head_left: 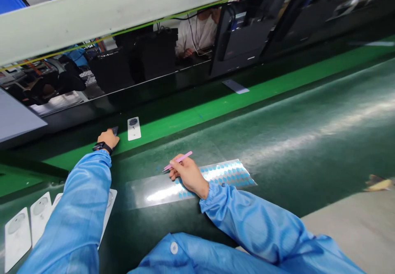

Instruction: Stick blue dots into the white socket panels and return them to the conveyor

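My left hand [108, 138] reaches far forward to the green belt strip [216, 105] and pinches a small dark piece [115, 130] at its far edge. Just to its right lies a white card with a dark round part [134, 128]. My right hand [187, 174] rests on a clear sheet of small blue stickers [228, 173] and holds pink tweezers [177, 161], tip pointing left. Both arms wear blue sleeves; a black watch [102, 146] sits on the left wrist.
Several white cards [18, 235] lie at the near left on the dark green mat [308, 142]. Another card [236, 86] lies farther along the belt. A person in white works behind the black partition [197, 33]. A grey surface [354, 228] is at the near right.
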Available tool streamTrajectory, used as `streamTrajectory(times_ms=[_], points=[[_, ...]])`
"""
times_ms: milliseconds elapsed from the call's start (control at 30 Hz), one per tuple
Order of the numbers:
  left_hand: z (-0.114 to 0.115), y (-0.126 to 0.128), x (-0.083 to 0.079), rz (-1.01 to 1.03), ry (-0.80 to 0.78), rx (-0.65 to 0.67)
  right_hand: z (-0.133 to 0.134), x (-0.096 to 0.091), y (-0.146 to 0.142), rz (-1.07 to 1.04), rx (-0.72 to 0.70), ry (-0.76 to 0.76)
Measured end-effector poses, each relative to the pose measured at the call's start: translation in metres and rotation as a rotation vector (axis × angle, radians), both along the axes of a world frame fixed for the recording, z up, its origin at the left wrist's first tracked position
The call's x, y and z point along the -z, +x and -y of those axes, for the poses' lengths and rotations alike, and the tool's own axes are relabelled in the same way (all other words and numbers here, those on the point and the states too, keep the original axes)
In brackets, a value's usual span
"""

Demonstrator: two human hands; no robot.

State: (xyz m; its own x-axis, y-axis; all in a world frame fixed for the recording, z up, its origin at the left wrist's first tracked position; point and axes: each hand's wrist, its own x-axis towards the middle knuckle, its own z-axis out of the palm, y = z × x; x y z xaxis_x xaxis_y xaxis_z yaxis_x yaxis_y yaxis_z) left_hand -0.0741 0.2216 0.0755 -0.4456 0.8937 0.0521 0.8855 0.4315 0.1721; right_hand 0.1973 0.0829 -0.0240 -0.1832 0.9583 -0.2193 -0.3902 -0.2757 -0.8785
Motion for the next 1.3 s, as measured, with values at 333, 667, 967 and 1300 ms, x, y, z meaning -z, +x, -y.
streamTrajectory(times_ms=[333,667,967,1300], points=[[0.125,0.010,-0.030,0.254,0.248,0.071,-0.002,-0.012,0.003,0.042,-0.028,0.040],[0.245,0.065,0.047,0.739,-0.177,0.224,0.011,-0.039,0.045,0.521,-0.286,0.096],[0.217,0.056,0.049,0.269,-0.129,0.611,0.001,-0.038,0.036,0.578,-0.114,0.056],[0.202,0.063,0.068,0.274,-0.194,0.769,-0.013,-0.034,0.033,0.509,-0.107,-0.095]])
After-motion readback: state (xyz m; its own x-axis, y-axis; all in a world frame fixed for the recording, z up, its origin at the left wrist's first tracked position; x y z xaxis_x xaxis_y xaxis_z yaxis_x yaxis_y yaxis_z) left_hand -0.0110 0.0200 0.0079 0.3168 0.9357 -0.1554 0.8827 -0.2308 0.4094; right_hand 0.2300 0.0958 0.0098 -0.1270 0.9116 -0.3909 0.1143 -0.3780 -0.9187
